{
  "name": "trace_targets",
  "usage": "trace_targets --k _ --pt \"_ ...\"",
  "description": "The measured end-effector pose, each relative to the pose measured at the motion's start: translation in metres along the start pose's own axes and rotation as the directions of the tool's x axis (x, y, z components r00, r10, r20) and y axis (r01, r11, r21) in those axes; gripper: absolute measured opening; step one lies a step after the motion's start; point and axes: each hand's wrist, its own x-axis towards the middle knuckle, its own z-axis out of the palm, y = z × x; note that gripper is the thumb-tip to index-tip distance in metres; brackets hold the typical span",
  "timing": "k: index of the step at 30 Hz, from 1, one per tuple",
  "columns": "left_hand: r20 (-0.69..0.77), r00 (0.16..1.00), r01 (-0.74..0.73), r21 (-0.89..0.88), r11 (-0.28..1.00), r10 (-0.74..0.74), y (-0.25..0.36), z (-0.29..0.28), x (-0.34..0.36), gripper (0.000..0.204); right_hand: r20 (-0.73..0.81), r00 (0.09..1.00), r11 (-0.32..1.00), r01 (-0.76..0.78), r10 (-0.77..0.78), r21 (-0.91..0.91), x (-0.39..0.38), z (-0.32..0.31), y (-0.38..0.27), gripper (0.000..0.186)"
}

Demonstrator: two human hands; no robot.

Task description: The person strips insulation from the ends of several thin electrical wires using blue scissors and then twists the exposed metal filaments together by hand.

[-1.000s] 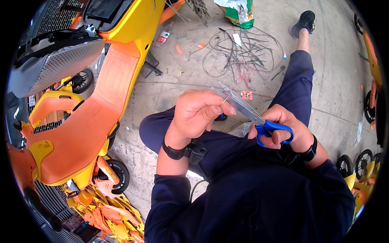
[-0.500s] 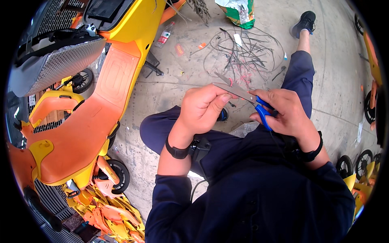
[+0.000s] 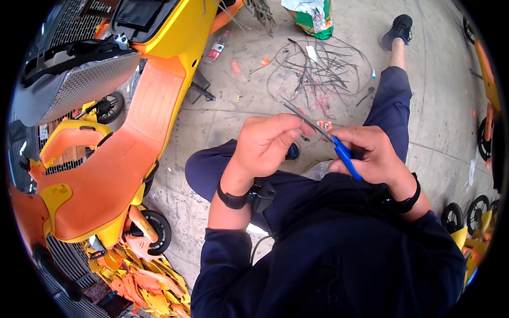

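- As a person in dark work clothes sits over the floor (image 3: 201, 127), the right hand (image 3: 374, 151) closes its thumb and fingers on the blue handles of a pair of scissors (image 3: 347, 158), a grip apparently meant to leave the blades free.
- Thumb and forefinger of the left hand (image 3: 265, 146) pinch what looks like a thin strand (image 3: 303, 122) beside the blades, probably to steady it; whether the blades meet cannot be told.
- The left leg (image 3: 207, 164) bends and the right leg (image 3: 389, 106) stretches out, seemingly to open room before the lap.
- Beyond, a tangle of dark cables (image 3: 323, 69) lies on the floor, likely for easy reach.
- Farther off are a green-and-white bag (image 3: 307, 21), a labelled bottle (image 3: 216, 50) and, leftward, an orange-and-yellow scooter (image 3: 151, 111).
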Motion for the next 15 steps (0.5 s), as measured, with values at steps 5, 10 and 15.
trace_targets --k 5,10,15 --pt "-0.004 0.998 0.060 -0.274 0.960 -0.064 -0.002 -0.002 -0.008 0.016 0.210 0.972 0.741 -0.215 0.103 0.636 -0.001 0.007 0.001 0.040" --pt "-0.018 1.000 0.009 -0.483 0.876 -0.020 -0.007 0.000 -0.011 0.021 0.376 0.926 0.547 -0.326 0.022 0.771 0.002 0.010 0.010 0.044" --pt "0.034 0.999 0.031 -0.670 0.742 -0.011 -0.010 0.002 -0.014 0.021 0.448 0.894 0.334 -0.419 -0.013 0.844 -0.001 0.017 0.010 0.051"
